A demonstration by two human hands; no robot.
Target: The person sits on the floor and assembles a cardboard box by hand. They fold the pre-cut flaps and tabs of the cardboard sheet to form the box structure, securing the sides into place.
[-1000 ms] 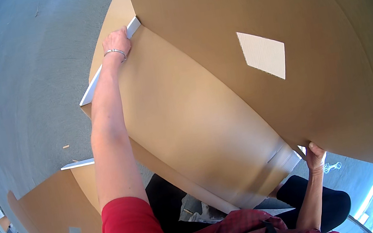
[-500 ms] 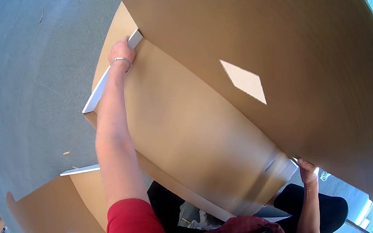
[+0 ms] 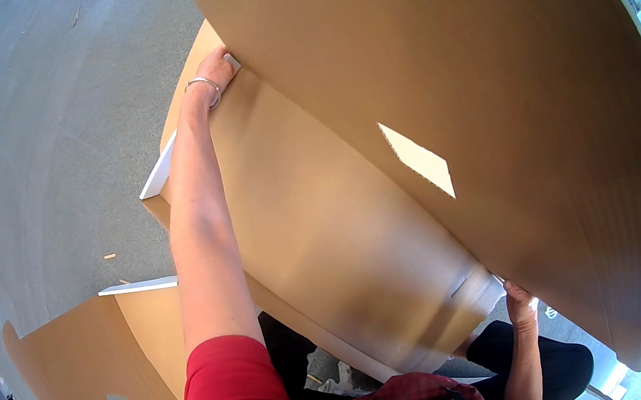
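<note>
A large brown cardboard box [image 3: 298,195] is spread in front of me, its tall right panel raised and pierced by a slanted four-sided handhold [image 3: 419,161]. At the far end a narrow flap with a white outer face [image 3: 160,173] stands up. My left hand [image 3: 214,75], with a bracelet at the wrist, is closed over that flap beside the fold with the tall panel. Low on the right, my right hand [image 3: 520,304] grips the panel's near corner, its thumb showing; the other fingers are partly hidden behind the board.
Another open cardboard piece [image 3: 81,371] with a square handhold lies at the lower left. Grey floor [image 3: 90,155] stretches to the left with small scraps [image 3: 109,256] on it. Stacked pale goods line the far rims of the view.
My left hand has slid along the flap toward the fold with the tall panel. The tall panel has tilted slightly, its handhold and near right corner now lower in view.
</note>
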